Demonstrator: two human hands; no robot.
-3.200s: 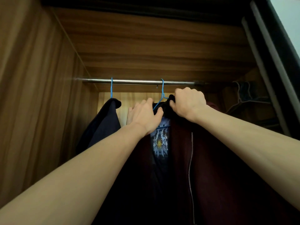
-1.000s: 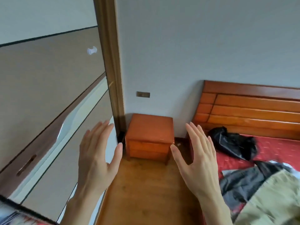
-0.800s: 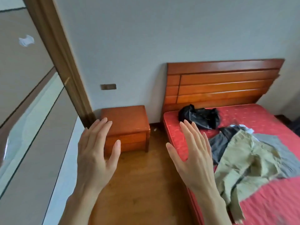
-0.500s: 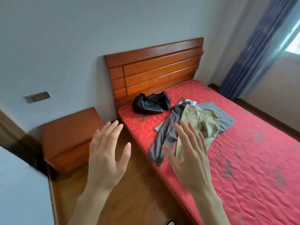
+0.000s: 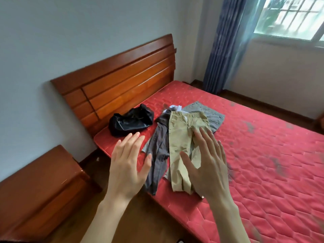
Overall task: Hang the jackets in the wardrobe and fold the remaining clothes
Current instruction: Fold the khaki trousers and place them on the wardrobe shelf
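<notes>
Khaki trousers [image 5: 180,137] lie spread on the red mattress [image 5: 263,155], on top of a dark grey garment [image 5: 158,151] to their left and a lighter grey garment [image 5: 208,114] behind them. A bit of white cloth [image 5: 175,108] shows at the pile's far end. A black shiny jacket [image 5: 131,121] is bunched up near the headboard. My left hand [image 5: 127,165] and my right hand [image 5: 208,163] are raised in front of me, fingers apart, holding nothing, in the air in front of the pile.
A wooden headboard [image 5: 122,81] stands against the grey wall. An orange-brown nightstand [image 5: 40,186] sits at the left on the wooden floor. Blue curtains [image 5: 226,42] and a window [image 5: 289,16] are at the far right.
My view has swung from the wardrobe, where both hands held a jacket on a hanger, round to the bed. Both hands stay open and empty; the clothes pile is now in front of them.
</notes>
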